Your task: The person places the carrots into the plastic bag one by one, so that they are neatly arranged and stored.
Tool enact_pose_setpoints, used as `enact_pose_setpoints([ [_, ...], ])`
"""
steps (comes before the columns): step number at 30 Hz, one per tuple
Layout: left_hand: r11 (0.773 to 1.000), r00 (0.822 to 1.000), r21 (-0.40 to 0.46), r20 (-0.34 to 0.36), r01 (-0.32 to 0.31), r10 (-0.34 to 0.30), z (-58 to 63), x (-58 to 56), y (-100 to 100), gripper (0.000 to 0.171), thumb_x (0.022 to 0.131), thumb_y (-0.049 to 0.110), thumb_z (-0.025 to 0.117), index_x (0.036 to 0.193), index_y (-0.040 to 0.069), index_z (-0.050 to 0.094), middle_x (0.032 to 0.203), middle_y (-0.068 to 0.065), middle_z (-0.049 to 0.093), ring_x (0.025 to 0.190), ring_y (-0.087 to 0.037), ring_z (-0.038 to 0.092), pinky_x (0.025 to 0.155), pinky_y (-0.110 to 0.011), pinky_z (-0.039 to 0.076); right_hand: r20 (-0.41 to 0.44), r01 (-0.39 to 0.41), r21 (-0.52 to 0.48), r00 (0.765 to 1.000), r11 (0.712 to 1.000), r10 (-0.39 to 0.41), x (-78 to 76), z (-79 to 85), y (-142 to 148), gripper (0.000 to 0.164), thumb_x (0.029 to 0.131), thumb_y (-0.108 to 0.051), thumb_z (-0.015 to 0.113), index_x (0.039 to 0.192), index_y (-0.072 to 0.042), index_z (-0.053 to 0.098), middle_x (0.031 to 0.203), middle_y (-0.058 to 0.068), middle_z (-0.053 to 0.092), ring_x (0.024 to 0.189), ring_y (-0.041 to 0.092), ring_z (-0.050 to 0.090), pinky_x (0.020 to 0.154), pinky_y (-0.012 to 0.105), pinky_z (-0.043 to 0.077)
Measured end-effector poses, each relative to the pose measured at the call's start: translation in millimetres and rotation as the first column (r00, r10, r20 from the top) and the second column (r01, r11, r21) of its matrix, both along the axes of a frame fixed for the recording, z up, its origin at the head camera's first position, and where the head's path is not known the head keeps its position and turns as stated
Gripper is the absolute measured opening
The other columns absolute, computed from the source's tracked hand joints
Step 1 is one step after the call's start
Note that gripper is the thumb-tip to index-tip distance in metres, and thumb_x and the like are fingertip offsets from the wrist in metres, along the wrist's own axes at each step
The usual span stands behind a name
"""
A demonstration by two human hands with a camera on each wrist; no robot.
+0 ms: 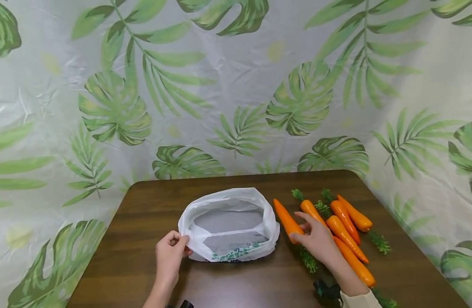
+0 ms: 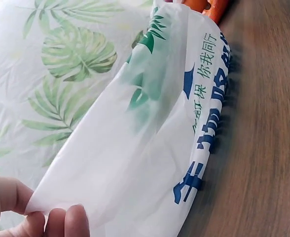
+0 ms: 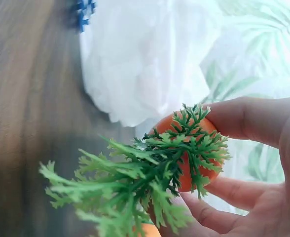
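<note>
A white plastic bag (image 1: pixel 187 216) with green and blue print stands on the table, its mouth spread wide. My left hand (image 1: pixel 169 253) pinches the rim at the bag's left side; in the left wrist view, the thumb and fingertips (image 2: pixel 76 221) grip the thin edge. Right of the bag, my right hand (image 1: pixel 320 241) holds an orange carrot (image 1: pixel 285 219) whose tip points away from me. The right wrist view shows thumb and fingers round its thick end, partly covered by the leafy green top (image 3: pixel 150 182).
Several more carrots (image 1: pixel 341 231) with green tops lie on the right part of the brown wooden table (image 1: pixel 143 222), close to the right hand. A leaf-patterned sheet (image 1: pixel 236 85) hangs behind the table. A dark object (image 1: pixel 326 289) sits by the right wrist.
</note>
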State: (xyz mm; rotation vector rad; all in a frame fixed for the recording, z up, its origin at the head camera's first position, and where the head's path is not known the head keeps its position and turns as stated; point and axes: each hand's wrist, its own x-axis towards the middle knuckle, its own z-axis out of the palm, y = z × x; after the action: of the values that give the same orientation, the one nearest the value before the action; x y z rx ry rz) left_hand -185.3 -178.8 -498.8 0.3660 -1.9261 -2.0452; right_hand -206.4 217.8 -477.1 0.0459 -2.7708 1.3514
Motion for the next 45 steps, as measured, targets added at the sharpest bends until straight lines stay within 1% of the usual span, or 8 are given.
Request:
enact_pose_setpoints([
  [7,1.000,1.000,0.011,0.003,0.022,-0.022,1.3,-0.1,-3,0.013,0.082,-0.010,0.066,0.083,-0.009,0.054,0.068,-0.008,0.056,0.055,-0.018,0.062,0.054,-0.034,0.061,0.024,-0.031,-0.163,0.999,0.986,0.035,0.1,17.8,-3,0.064,0.086,-0.016,0.078,0.144,-0.013,0.052,0.109,0.014,0.069,0.078,0.024,0.065,0.063,0.034,0.059],
  [14,0.999,0.999,0.018,0.000,0.038,-0.038,2.0,1.8,-3,0.015,0.083,-0.011,0.068,0.084,-0.010,0.053,0.070,-0.008,0.056,0.058,-0.017,0.062,0.054,-0.034,0.061,0.055,-0.057,-0.246,0.996,0.968,0.073,0.0,37.3,-9,0.068,0.085,-0.016,0.079,0.147,-0.012,0.050,0.117,0.016,0.066,0.089,0.026,0.065,0.069,0.035,0.060],
  [19,0.998,0.999,0.014,-0.008,0.053,-0.053,1.2,1.3,-2,0.015,0.083,-0.010,0.068,0.085,-0.010,0.054,0.073,-0.009,0.057,0.060,-0.017,0.062,0.055,-0.035,0.061,0.065,-0.067,-0.311,0.994,0.948,0.092,-0.4,48.0,-11,0.069,0.086,-0.014,0.079,0.148,-0.015,0.049,0.121,0.017,0.063,0.097,0.028,0.066,0.074,0.037,0.061],
  [26,0.999,0.999,0.019,-0.006,0.045,-0.045,0.5,2.6,-2,0.014,0.083,-0.010,0.068,0.085,-0.010,0.054,0.074,-0.009,0.058,0.060,-0.017,0.062,0.055,-0.034,0.061,0.047,-0.107,-0.360,0.990,0.927,0.132,-1.5,63.3,-19,0.067,0.085,-0.014,0.080,0.146,-0.020,0.051,0.121,0.016,0.061,0.099,0.031,0.064,0.077,0.039,0.060],
  [30,0.999,0.999,0.020,-0.011,0.042,-0.042,1.5,2.5,-2,0.014,0.083,-0.010,0.068,0.085,-0.010,0.054,0.074,-0.009,0.058,0.060,-0.017,0.062,0.054,-0.034,0.061,0.016,-0.149,-0.388,0.986,0.909,0.169,-1.1,72.5,-28,0.067,0.086,-0.014,0.079,0.146,-0.017,0.051,0.125,0.017,0.058,0.102,0.032,0.063,0.079,0.040,0.060],
  [36,0.999,0.999,0.032,-0.012,0.042,-0.042,0.7,2.1,-1,0.015,0.083,-0.010,0.069,0.085,-0.010,0.054,0.073,-0.008,0.058,0.059,-0.016,0.061,0.054,-0.032,0.060,-0.015,-0.193,-0.417,0.979,0.888,0.205,-3.7,78.7,-44,0.063,0.086,-0.013,0.080,0.143,-0.012,0.054,0.130,0.015,0.058,0.105,0.031,0.063,0.081,0.041,0.059],
  [42,0.999,0.999,0.043,-0.027,0.032,-0.031,-0.6,1.7,0,0.014,0.084,-0.011,0.068,0.085,-0.010,0.054,0.073,-0.008,0.058,0.059,-0.016,0.060,0.053,-0.032,0.060,-0.057,-0.255,-0.444,0.965,0.859,0.257,-6.8,84.0,-67,0.063,0.086,-0.010,0.080,0.143,-0.012,0.053,0.130,0.016,0.059,0.104,0.031,0.065,0.082,0.041,0.059],
  [45,0.998,0.999,0.047,-0.036,0.031,-0.029,-1.6,1.3,0,0.014,0.084,-0.011,0.068,0.085,-0.010,0.054,0.072,-0.008,0.058,0.059,-0.016,0.060,0.052,-0.032,0.060,-0.081,-0.283,-0.452,0.957,0.846,0.277,-8.7,87.0,-81,0.061,0.086,-0.008,0.080,0.142,-0.014,0.055,0.130,0.016,0.059,0.104,0.031,0.065,0.083,0.039,0.059],
])
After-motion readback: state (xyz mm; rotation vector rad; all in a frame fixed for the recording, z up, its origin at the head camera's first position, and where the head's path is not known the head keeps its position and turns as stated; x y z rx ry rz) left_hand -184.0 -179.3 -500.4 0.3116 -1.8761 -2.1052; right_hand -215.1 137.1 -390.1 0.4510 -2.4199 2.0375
